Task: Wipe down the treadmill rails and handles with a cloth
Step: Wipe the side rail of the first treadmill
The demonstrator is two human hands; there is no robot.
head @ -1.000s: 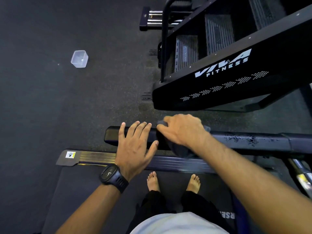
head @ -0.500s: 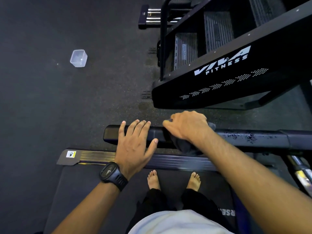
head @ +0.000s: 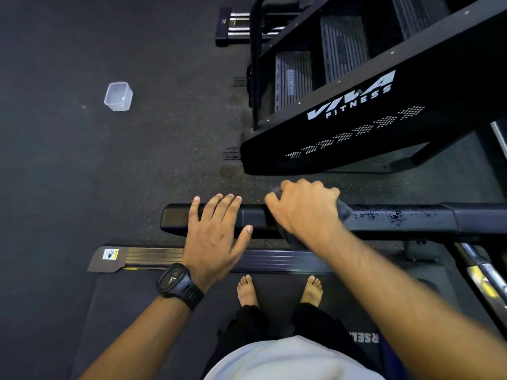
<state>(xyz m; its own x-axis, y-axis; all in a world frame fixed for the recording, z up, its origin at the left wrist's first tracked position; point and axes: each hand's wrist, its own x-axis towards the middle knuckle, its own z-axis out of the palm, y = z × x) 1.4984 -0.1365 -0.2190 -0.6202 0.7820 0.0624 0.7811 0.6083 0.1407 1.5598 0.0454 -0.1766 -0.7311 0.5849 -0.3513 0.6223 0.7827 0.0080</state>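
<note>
right hand (head: 304,207) is on top of the handrail (head: 472,218), fingers curled down over a dark cloth (head: 344,212), grasping it against the bar. only scraps of the cloth show, one poking out past the knuckles and one hanging under the palm. left hand (head: 216,234) lies flat across the rail near its free end, fingers straight and spread, thumb out, bracing and gripping nothing. black watch (head: 178,283) on that wrist.

now the trouble spots. just right of the cloth there's a patch of wet drops (head: 384,215) sitting on the rail. if the stroke stops short, that patch stays wet. the cloth looks bunched small, so i'd guess each pass covers a narrow strip and the far side of the bar gets missed.

the flat left hand is a worry too: with no real hold, a lean onto a damp bar could send it sliding off the end.

bare feet (head: 247,289) are on the belt (head: 164,311), close beside the ribbed side strip (head: 274,260). any drip pushed off the rail lands around there, and that means slick footing.

a clear tub (head: 118,96) sits well apart on the floor (head: 68,174), and a stair machine (head: 356,113) stands beyond the rail.
</note>
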